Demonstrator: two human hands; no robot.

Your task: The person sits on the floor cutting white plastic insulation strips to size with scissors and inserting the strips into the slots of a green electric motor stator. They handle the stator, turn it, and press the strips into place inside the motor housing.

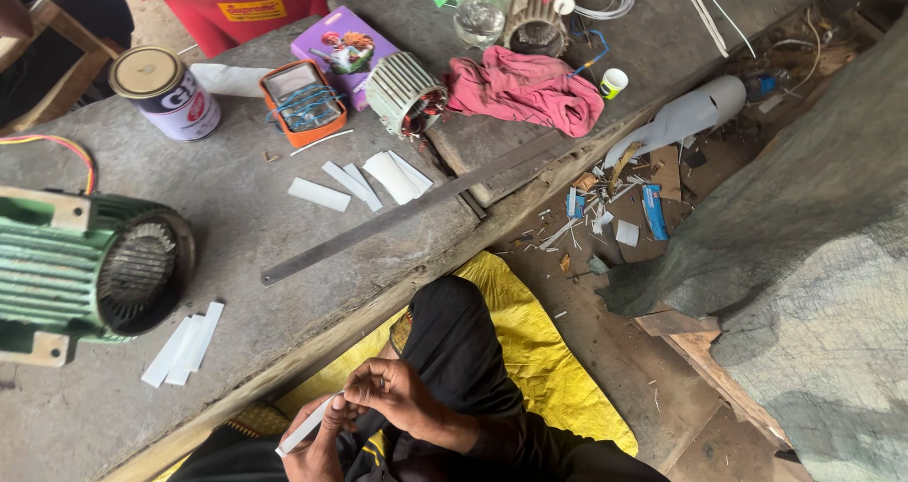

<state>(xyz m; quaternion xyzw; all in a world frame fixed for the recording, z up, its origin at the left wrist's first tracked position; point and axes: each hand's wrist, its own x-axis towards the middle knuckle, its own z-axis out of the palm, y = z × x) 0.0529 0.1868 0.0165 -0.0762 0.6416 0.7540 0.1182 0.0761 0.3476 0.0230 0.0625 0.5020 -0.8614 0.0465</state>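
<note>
Rough grey planks make up the bench [236,217], a cluttered work surface in what looks like a motor repair shop, with scraps littering the floor beyond its edge. Below the bench edge, over the person's lap and a yellow sheet [530,350], both hands meet on one white paper strip [307,427]. The left hand [317,444] is curled around the strip's lower part, fingers closed on it, while the right hand [397,397] pinches its upper end between thumb and fingertips.

The strip looks thin, light and flexible, the sort of insulation paper that creases readily and stays creased; it would best be held by its long edges or ends, with gentle pressure, since a hard squeeze would probably kink it.

More strips of the same kind lie on the bench: a small stack [184,348] just beside the green motor housing [76,274], and a loose scatter [364,181] beyond the long steel ruler [397,212]. Further past the ruler sit a round stator [405,92], a pink rag [525,89], an orange tray [303,102] and a tin can [165,92].
</note>
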